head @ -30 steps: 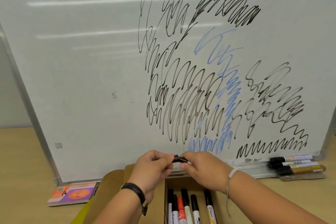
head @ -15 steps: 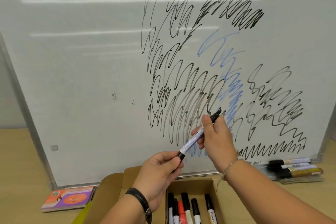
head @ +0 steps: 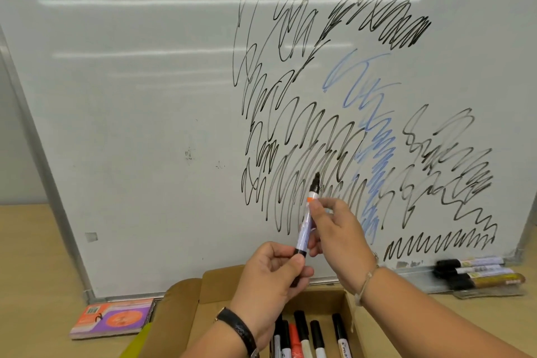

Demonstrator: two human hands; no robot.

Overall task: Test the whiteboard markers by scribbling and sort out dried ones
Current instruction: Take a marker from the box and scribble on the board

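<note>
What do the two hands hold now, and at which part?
Both hold one marker, its tip bare. The right hand pinches the barrel near the orange band; the left hand pinches its bottom end.

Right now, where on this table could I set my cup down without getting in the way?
Best: the table's left end, left of the whiteboard frame and behind the purple pad. A narrower strip lies right of the cardboard box, below the ledge markers. The middle is crowded: the left hand and right hand hold a marker over the box.
</note>
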